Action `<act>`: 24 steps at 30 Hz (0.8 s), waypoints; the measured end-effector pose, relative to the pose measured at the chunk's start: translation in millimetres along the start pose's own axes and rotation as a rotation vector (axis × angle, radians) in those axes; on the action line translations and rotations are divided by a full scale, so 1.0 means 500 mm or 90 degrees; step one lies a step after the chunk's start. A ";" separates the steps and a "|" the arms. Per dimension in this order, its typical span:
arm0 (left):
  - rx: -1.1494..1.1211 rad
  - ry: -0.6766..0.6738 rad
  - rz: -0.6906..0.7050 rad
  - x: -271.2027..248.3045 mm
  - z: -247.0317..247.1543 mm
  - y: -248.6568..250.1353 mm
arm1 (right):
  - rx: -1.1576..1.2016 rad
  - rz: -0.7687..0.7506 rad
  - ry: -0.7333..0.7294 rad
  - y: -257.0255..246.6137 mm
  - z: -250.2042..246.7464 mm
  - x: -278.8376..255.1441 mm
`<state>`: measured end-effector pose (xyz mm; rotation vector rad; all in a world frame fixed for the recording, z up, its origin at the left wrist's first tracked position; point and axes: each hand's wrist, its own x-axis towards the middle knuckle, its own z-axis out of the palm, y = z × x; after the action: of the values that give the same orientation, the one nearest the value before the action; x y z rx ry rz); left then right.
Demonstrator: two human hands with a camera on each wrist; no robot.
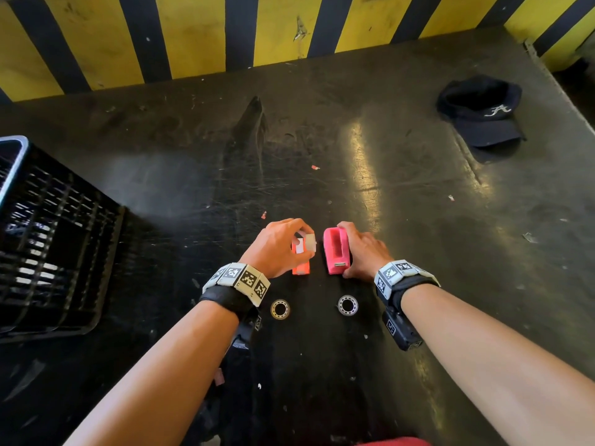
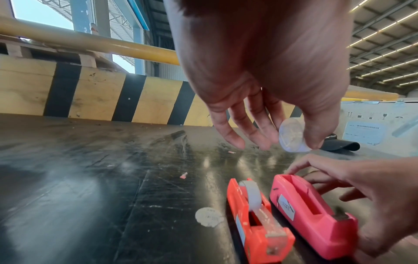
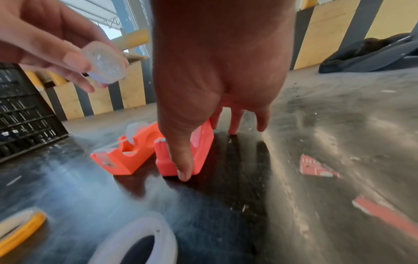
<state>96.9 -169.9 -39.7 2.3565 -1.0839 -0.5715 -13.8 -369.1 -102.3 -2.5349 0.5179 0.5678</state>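
An orange tape dispenser (image 1: 301, 267) with a roll of tape in it lies on the dark table (image 1: 322, 140). Right beside it lies a pink tape dispenser (image 1: 336, 251) with an empty slot. My left hand (image 1: 304, 236) hovers over the orange one and pinches a small clear plastic hub (image 1: 309, 242) between thumb and fingertips. The hub (image 2: 290, 135) is held in the air, well above both dispensers. My right hand (image 1: 349, 249) holds the pink dispenser (image 3: 201, 151) on the table, thumb at its near end and fingers along its far side.
Two tape rolls (image 1: 280, 309) (image 1: 348, 305) lie flat near my wrists. A black slatted crate (image 1: 48, 239) stands at the left. A dark cap (image 1: 483, 114) lies at the back right. A yellow-and-black striped wall (image 1: 193, 33) borders the table's far edge.
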 end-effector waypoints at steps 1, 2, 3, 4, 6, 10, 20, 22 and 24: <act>-0.006 -0.004 -0.003 -0.003 0.003 -0.004 | 0.018 0.003 -0.007 0.003 0.003 0.001; -0.010 -0.006 -0.005 -0.005 0.005 -0.010 | 0.040 -0.002 -0.003 0.004 0.003 -0.001; -0.011 -0.008 -0.011 -0.008 0.006 -0.015 | 0.064 -0.018 0.017 0.004 0.004 -0.002; -0.015 -0.009 -0.015 -0.010 0.007 -0.019 | 0.088 -0.043 0.059 0.003 0.000 -0.004; -0.030 -0.006 -0.034 -0.013 0.010 -0.027 | 0.163 -0.101 0.162 -0.002 -0.011 -0.006; -0.067 -0.017 -0.066 -0.017 0.019 -0.028 | 0.285 -0.161 0.148 -0.036 -0.032 -0.016; -0.088 0.008 -0.057 -0.046 0.021 0.008 | 0.333 -0.151 0.092 -0.056 -0.011 -0.037; -0.065 0.014 -0.055 -0.055 0.022 0.015 | 0.325 -0.153 0.083 -0.056 -0.010 -0.045; -0.024 0.024 -0.075 -0.061 0.029 0.017 | 0.330 -0.142 0.073 -0.046 -0.010 -0.052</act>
<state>65.5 -154.4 -41.3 2.3995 -0.9147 -0.5812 -23.9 -346.5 -77.1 -2.0953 0.3577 0.1734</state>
